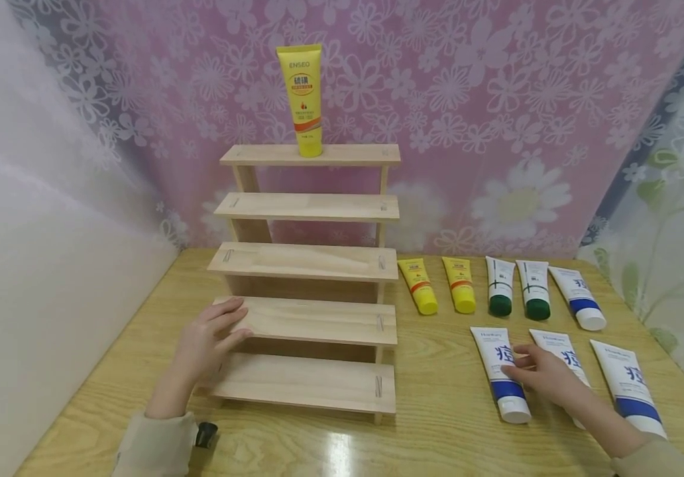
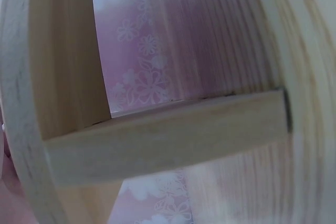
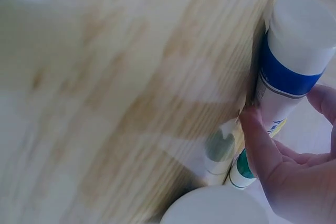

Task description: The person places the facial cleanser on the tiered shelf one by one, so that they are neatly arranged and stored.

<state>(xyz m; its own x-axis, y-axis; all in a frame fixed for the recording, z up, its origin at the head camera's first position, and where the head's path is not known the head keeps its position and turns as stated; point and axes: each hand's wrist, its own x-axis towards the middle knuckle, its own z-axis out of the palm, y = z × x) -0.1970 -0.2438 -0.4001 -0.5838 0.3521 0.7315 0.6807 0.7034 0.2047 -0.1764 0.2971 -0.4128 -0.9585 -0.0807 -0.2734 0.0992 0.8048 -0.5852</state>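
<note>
A stepped wooden display rack (image 1: 312,262) stands on the table. My left hand (image 1: 207,338) grips the left end of its second-lowest step; in the left wrist view, the rack's boards (image 2: 168,142) fill most of the picture and only a sliver of hand (image 2: 13,198) shows. With thumb and fingers, my right hand (image 1: 547,374) pinches the side of a white squeeze tube with a blue band (image 1: 500,371), low at the table. The right wrist view shows the thumb and fingers (image 3: 262,148) on either side of that tube (image 3: 291,66). A similar tube (image 1: 559,344) lies partly hidden under the right hand.
One yellow tube (image 1: 303,99) stands upright on the top step. Two yellow tubes (image 1: 460,285), two green-capped white tubes (image 1: 500,286) and another blue-banded tube (image 1: 580,298) lie in the back row. A further blue-banded tube (image 1: 629,387) lies front right. A small black object (image 1: 206,434) is beside the left sleeve.
</note>
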